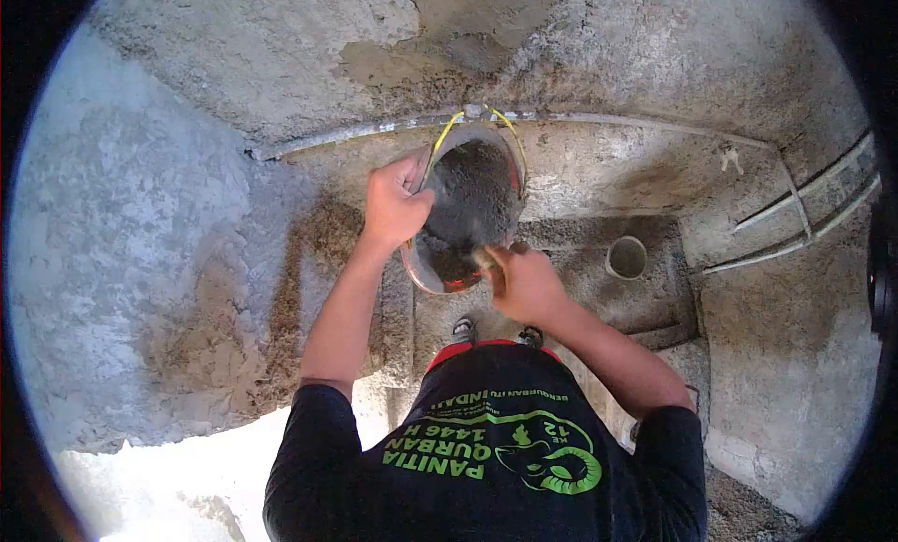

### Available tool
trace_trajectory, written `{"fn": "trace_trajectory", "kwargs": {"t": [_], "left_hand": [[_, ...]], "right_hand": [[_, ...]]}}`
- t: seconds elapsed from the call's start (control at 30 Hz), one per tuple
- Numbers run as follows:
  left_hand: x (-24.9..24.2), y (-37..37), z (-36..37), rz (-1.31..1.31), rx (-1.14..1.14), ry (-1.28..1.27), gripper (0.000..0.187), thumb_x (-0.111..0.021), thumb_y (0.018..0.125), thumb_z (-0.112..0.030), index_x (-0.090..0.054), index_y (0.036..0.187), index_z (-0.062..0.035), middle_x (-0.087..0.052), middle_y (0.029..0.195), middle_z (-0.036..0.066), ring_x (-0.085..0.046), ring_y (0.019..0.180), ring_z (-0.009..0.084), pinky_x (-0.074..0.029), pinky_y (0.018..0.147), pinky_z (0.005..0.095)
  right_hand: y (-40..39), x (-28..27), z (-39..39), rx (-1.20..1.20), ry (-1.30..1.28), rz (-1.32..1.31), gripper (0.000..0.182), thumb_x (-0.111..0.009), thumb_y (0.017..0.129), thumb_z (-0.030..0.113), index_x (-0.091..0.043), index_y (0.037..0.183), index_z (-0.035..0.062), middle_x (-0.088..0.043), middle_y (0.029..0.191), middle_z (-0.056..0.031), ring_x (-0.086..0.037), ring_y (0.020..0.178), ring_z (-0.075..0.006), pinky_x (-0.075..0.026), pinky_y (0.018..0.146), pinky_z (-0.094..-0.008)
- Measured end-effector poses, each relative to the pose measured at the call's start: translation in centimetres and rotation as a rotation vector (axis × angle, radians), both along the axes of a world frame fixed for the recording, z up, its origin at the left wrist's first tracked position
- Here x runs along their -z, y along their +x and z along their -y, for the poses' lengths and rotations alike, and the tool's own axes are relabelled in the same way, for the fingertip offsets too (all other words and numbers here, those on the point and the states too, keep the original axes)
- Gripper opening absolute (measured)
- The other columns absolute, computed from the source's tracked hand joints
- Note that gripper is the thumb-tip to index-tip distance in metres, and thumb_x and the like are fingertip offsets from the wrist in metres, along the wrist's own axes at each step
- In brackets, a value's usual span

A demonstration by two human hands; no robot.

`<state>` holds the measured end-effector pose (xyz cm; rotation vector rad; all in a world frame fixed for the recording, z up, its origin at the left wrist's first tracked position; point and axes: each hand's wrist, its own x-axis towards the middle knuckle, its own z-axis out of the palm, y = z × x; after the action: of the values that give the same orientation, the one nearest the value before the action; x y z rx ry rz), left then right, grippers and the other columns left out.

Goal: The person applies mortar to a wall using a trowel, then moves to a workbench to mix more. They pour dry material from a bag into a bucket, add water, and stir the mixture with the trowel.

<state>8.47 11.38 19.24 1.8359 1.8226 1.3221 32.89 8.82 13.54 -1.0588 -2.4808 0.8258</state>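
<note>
The left hand [395,203] is closed over the left rim of a bucket [468,205], fingers curled around the edge, holding it tilted so its mouth faces the camera. The right hand [524,282] is at the bucket's near rim, fingers bent around a small tool whose shape is too hidden to make out; how firmly it grips cannot be told. The bucket sits in the middle of the scene against the far wall, held above a step. It is round with a reddish rim, a yellow wire handle [486,119] arching over its far edge, and it is filled with dark grey wet mortar [472,196]. Just behind it a grey pipe [374,130] runs left to right along the rough cement wall [234,65], with a fresh damp patch of plaster above. To the right, a round pipe opening [627,258] is set in the concrete floor, and more thin pipes [804,215] run along the right wall. The person's dark shirt [486,448] bears green print, seen upside down, reading "PANITIA QURBAN 1446 H".
</note>
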Motion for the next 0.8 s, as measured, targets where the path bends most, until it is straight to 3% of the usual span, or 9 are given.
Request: {"fn": "trace_trajectory", "kwargs": {"t": [0.03, 0.1, 0.23, 0.3, 0.43, 0.5, 0.63, 0.73, 0.8], "left_hand": [[0.1, -0.1, 0.0, -0.001, -0.002, -0.003, 0.029, -0.065, 0.065, 0.001, -0.036, 0.067, -0.0013, -0.03, 0.063, 0.0, -0.031, 0.063, 0.0086, -0.028, 0.052, 0.0309], [0.0, 0.0, 0.3, 0.043, -0.032, -0.029, 0.03, -0.065, 0.065, 0.001, -0.035, 0.067, -0.0017, -0.03, 0.063, -0.001, -0.031, 0.063, 0.0085, -0.027, 0.052, 0.031], [-0.1, 1.9, 0.2, 0.116, -0.018, 0.008, 0.03, -0.065, 0.065, 0.001, -0.035, 0.066, -0.0019, -0.03, 0.062, -0.001, -0.03, 0.062, 0.0087, -0.027, 0.051, 0.0316], [1.6, 2.1, -0.3, 0.081, 0.006, 0.004, 0.03, -0.064, 0.066, 0.001, -0.035, 0.066, -0.0022, -0.029, 0.062, -0.001, -0.03, 0.062, 0.0083, -0.026, 0.051, 0.0316], [2.7, 1.7, -0.2, 0.026, 0.014, 0.046, 0.022, -0.062, 0.066, 0.0, -0.04, 0.065, 0.0005, -0.032, 0.057, 0.006, -0.031, 0.057, 0.01, -0.028, 0.048, 0.0325], [2.2, 1.9, 0.1, 0.033, -0.009, 0.039, 0.029, -0.063, 0.066, 0.0, -0.035, 0.065, -0.0022, -0.028, 0.061, 0.0, -0.029, 0.061, 0.0072, -0.026, 0.05, 0.0308], [3.0, 2.5, -0.1, 0.085, -0.04, 0.094, 0.029, -0.064, 0.065, 0.0, -0.035, 0.064, -0.0022, -0.028, 0.06, 0.001, -0.029, 0.061, 0.0074, -0.026, 0.05, 0.0308], [3.2, 3.2, 0.3, 0.111, -0.027, 0.078, 0.03, -0.065, 0.065, 0.001, -0.035, 0.064, -0.0019, -0.03, 0.058, 0.004, -0.03, 0.058, 0.0085, -0.027, 0.049, 0.0312], [3.0, 3.2, 0.6, 0.013, 0.008, 0.099, 0.029, -0.065, 0.065, 0.0, -0.036, 0.064, -0.0013, -0.031, 0.057, 0.007, -0.032, 0.056, 0.0099, -0.03, 0.048, 0.0321]], "right_hand": [[0.4, -0.4, -0.6, -0.002, -0.003, -0.001, 0.056, -0.069, 0.077, 0.016, -0.056, 0.129, -0.0001, -0.062, 0.108, -0.0346, -0.07, 0.083, -0.0458, -0.059, 0.073, -0.0521], [1.3, -1.3, -1.4, 0.144, 0.056, 0.253, 0.05, -0.07, 0.078, 0.017, -0.06, 0.124, 0.0022, -0.065, 0.102, -0.0317, -0.07, 0.082, -0.0446, -0.059, 0.073, -0.0523], [0.8, 0.0, -0.3, 0.142, 0.104, 0.222, 0.041, -0.07, 0.077, 0.017, -0.065, 0.116, 0.0039, -0.067, 0.093, -0.0275, -0.07, 0.081, -0.0431, -0.059, 0.073, -0.0518], [0.2, -0.4, -0.2, 0.022, -0.071, 0.064, 0.034, -0.064, 0.085, 0.018, -0.065, 0.116, 0.003, -0.066, 0.096, -0.0277, -0.068, 0.082, -0.0452, -0.056, 0.076, -0.0546], [1.3, -4.0, -1.8, 0.114, 0.017, 0.183, 0.034, -0.064, 0.083, 0.016, -0.065, 0.113, 0.0024, -0.067, 0.093, -0.0281, -0.067, 0.083, -0.0465, -0.055, 0.077, -0.0541], [2.6, -4.2, -3.7, 0.184, 0.159, 0.239, 0.023, -0.067, 0.078, 0.016, -0.07, 0.095, 0.0019, -0.069, 0.084, -0.0265, -0.07, 0.082, -0.0438, -0.058, 0.075, -0.0513], [2.5, -2.0, -2.8, 0.025, -0.015, 0.269, 0.024, -0.068, 0.078, 0.018, -0.07, 0.095, 0.0013, -0.069, 0.083, -0.0267, -0.069, 0.083, -0.0445, -0.057, 0.076, -0.0517], [1.5, -0.6, -0.7, 0.058, -0.011, 0.054, 0.026, -0.068, 0.079, 0.02, -0.069, 0.097, 0.0013, -0.069, 0.082, -0.0268, -0.069, 0.082, -0.0449, -0.057, 0.077, -0.0527], [1.4, -0.9, -1.3, 0.184, -0.217, -0.081, 0.028, -0.069, 0.08, 0.021, -0.068, 0.101, 0.0026, -0.068, 0.084, -0.0267, -0.069, 0.084, -0.0444, -0.056, 0.076, -0.0538]]}}
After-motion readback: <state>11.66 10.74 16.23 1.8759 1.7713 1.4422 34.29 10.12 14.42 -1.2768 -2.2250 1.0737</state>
